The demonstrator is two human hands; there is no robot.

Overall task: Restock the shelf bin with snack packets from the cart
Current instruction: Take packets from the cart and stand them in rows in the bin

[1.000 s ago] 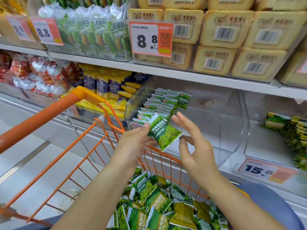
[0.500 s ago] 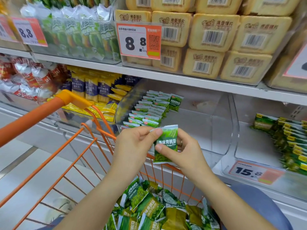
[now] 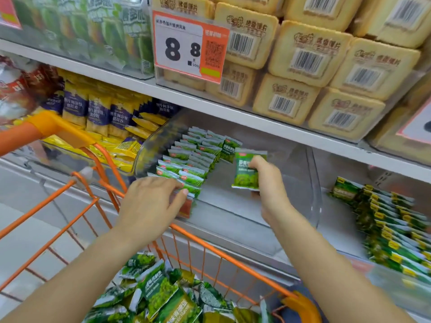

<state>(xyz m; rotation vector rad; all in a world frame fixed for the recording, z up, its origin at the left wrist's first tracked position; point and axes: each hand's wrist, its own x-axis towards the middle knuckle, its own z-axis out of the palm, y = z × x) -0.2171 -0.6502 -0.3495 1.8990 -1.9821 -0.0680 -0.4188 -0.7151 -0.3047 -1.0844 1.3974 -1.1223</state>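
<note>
**Packet crosses from cart to bin, restock still young**

Since half a second ago the two hands have parted: then both pinched one green packet over the cart rim, and now the right hand alone carries it into the bin while the left has dropped to the rows already there.

Starting at the left, the orange cart (image 3: 70,201) stands against the shelf (image 3: 233,117), its basket still holding a loose heap of green snack packets (image 3: 161,292) at the bottom of the view. Plenty of stock remains to move.

Next comes the left hand (image 3: 149,203). Its fingers (image 3: 179,190) are extended and relaxed, tips touching the front packets of the stocked rows (image 3: 196,155) near the bin's front-left corner; they grip nothing, and seem to steady or square up the rows.

Those rows fill only the left part of the clear shelf bin (image 3: 312,183), running in two or three files from its front edge toward the back. Everything from the bin's middle to its right wall is bare floor.

Further right, the right hand (image 3: 268,183) pinches the held packet (image 3: 247,169) upright by its right edge, thumb in front, above the bare middle of the bin and just beside the stocked rows. Whether the packet touches the bin floor I cannot tell.

Judged from this, the task is in its early part: a minority of the bin is filled, one packet is about to be set down, and the cart's heap awaits. The neighbouring bin at the right edge holds other green-and-yellow packets (image 3: 396,229), not part of this job.
</note>
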